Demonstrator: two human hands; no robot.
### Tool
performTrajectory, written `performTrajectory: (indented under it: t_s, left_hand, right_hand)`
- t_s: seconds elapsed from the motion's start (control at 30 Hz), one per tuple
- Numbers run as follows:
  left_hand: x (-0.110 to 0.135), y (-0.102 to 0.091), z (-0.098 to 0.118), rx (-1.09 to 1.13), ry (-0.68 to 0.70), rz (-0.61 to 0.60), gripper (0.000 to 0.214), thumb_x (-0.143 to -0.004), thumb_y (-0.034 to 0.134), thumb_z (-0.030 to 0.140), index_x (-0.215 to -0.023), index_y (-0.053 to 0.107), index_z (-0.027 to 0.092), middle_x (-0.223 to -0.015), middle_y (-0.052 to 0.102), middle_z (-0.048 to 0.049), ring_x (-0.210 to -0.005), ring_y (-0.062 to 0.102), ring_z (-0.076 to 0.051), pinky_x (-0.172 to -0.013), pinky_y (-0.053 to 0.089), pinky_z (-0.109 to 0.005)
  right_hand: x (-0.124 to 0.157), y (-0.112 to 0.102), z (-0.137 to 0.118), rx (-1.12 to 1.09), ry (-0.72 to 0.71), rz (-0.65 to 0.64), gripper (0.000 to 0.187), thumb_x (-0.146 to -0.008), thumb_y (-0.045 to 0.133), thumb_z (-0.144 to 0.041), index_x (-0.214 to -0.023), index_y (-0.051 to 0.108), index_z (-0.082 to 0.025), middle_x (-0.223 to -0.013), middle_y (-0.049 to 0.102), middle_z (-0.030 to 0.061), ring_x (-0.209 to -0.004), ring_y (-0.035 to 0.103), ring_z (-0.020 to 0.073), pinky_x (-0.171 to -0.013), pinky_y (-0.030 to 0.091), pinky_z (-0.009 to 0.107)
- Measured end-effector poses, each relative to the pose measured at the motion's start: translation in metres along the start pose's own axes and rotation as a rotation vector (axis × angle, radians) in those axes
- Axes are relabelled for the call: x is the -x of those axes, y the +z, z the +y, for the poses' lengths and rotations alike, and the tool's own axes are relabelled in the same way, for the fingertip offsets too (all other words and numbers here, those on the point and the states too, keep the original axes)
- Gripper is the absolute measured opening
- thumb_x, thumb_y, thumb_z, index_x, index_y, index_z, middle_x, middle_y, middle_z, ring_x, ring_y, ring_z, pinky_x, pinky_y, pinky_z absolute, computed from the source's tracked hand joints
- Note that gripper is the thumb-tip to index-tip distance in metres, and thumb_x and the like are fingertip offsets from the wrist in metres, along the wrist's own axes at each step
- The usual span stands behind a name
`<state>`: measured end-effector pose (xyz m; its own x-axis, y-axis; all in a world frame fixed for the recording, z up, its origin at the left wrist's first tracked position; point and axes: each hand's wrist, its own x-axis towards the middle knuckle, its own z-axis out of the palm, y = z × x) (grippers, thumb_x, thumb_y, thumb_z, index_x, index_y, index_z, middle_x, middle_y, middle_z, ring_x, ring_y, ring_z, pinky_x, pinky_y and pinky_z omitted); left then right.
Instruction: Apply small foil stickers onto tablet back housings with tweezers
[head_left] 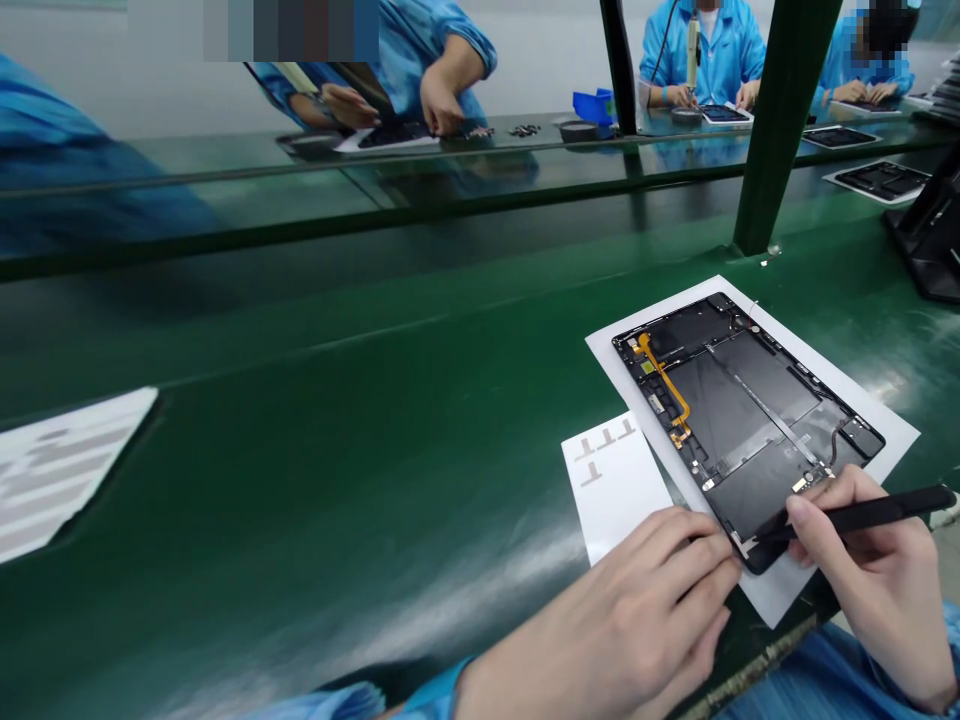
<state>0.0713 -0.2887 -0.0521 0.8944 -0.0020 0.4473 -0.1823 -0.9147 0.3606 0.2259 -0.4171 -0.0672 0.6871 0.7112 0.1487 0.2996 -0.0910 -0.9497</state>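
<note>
An opened tablet housing (pixel 750 400), black inside with an orange flex cable (pixel 675 395), lies on a white sheet (pixel 892 440). My right hand (pixel 870 570) is closed around black tweezers (pixel 892 508), their tip at the housing's near corner. A small pale T-shaped piece (pixel 746 546) lies at that corner by the tip. My left hand (pixel 637 600) rests beside the same corner, fingers bent and fingertips against the housing's edge; nothing shows in its grasp, and its palm is hidden. Partly under it is a white card (pixel 619 490) bearing several grey T-shaped stickers.
Another white sheet with grey strips (pixel 67 470) lies at the left on the green bench (pixel 337 430). A green post (pixel 784 130) rises behind the tablet, and a black stand (pixel 930 230) is at the right. Across the bench, people in blue work on other tablets near a blue bin (pixel 594 107).
</note>
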Motion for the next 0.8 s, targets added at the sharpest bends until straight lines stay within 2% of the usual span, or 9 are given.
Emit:
performTrajectory:
  t_s: [0.23,0.37,0.53,0.6,0.7,0.8]
  left_hand:
    - [-0.001,0.001,0.0,0.007,0.014,0.045,0.024,-0.101,0.041,0.006,-0.108,0.063,0.003,-0.1,0.07,-0.0135,-0.097,0.062,-0.023,-0.09,0.058,-0.033]
    - [0.001,-0.002,0.001,0.037,-0.03,-0.014,0.027,-0.101,0.038,0.007,-0.112,0.063,0.003,-0.1,0.068,-0.0134,-0.098,0.06,-0.023,-0.087,0.058,-0.033]
    - [0.002,-0.004,0.002,0.034,-0.051,-0.076,0.029,-0.102,0.037,0.007,-0.117,0.061,0.003,-0.105,0.068,-0.0136,-0.101,0.059,-0.025,-0.086,0.058,-0.034]
    - [0.002,-0.004,0.002,0.023,-0.056,-0.084,0.029,-0.102,0.037,0.007,-0.116,0.061,0.004,-0.105,0.068,-0.0131,-0.101,0.059,-0.025,-0.086,0.057,-0.034]
    - [0.001,-0.004,0.001,0.024,-0.062,-0.091,0.029,-0.103,0.036,0.007,-0.116,0.061,0.004,-0.105,0.068,-0.013,-0.102,0.058,-0.025,-0.086,0.056,-0.033]
    - [0.001,-0.003,0.001,0.033,-0.051,-0.088,0.029,-0.103,0.036,0.008,-0.117,0.061,0.004,-0.105,0.068,-0.0135,-0.103,0.058,-0.024,-0.088,0.056,-0.034]
  right_hand:
    - [0.001,0.001,-0.003,-0.001,-0.029,0.017,0.03,-0.095,0.066,-0.029,-0.066,0.058,-0.022,-0.065,0.056,-0.0027,-0.061,0.054,0.0136,-0.057,0.042,0.024]
    - [0.0,-0.001,-0.001,0.02,-0.059,0.015,0.029,-0.096,0.065,-0.028,-0.068,0.058,-0.022,-0.066,0.057,-0.0025,-0.061,0.055,0.013,-0.057,0.043,0.022]
    - [-0.004,-0.01,0.003,0.067,-0.161,-0.146,0.025,-0.098,0.064,-0.028,-0.074,0.061,-0.023,-0.069,0.06,-0.0017,-0.062,0.06,0.013,-0.056,0.046,0.021]
    - [-0.004,-0.012,0.001,0.084,-0.146,-0.15,0.023,-0.099,0.063,-0.03,-0.077,0.062,-0.022,-0.072,0.061,-0.0004,-0.062,0.06,0.0137,-0.057,0.047,0.023]
    - [-0.002,-0.011,-0.005,0.055,-0.103,-0.081,0.021,-0.099,0.062,-0.031,-0.081,0.062,-0.022,-0.074,0.06,0.0,-0.06,0.059,0.0137,-0.057,0.046,0.024]
    - [-0.002,-0.006,-0.008,-0.016,-0.073,-0.127,0.022,-0.099,0.062,-0.033,-0.08,0.061,-0.022,-0.075,0.06,-0.0003,-0.058,0.057,0.0125,-0.054,0.047,0.023]
